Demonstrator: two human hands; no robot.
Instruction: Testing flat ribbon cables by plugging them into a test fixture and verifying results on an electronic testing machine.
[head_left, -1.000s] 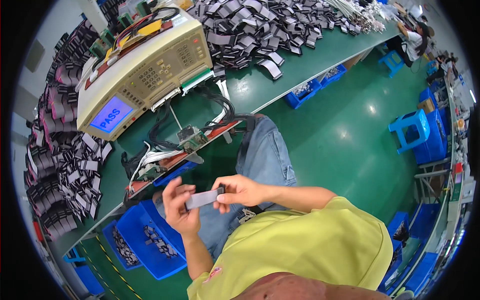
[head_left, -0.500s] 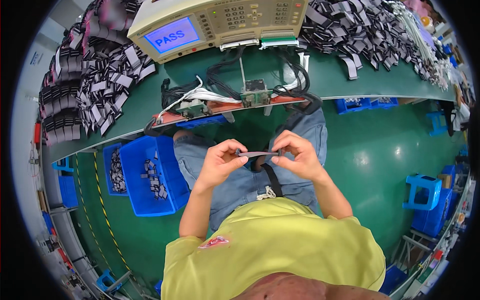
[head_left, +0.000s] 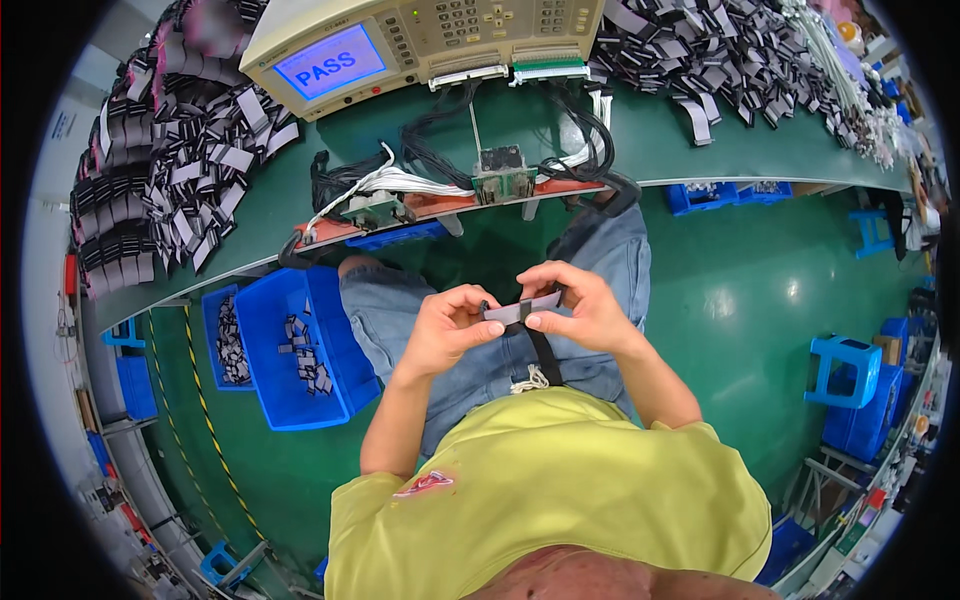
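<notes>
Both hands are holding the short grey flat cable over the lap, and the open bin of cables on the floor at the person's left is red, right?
Not quite. The bin is blue, not red, as the head view shows. The rest stands: the left hand and right hand hold the short grey flat cable between them over the lap, and the bin sits on the floor at the person's left.

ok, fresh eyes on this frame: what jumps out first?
Dead centre, the left hand and right hand pinch a short grey flat cable between them over the lap. Behind, at the top, a beige test machine with a lit blue screen sits on the green bench, flanked by heaps of the same grey cables. A blue bin stands at the person's left.
</notes>
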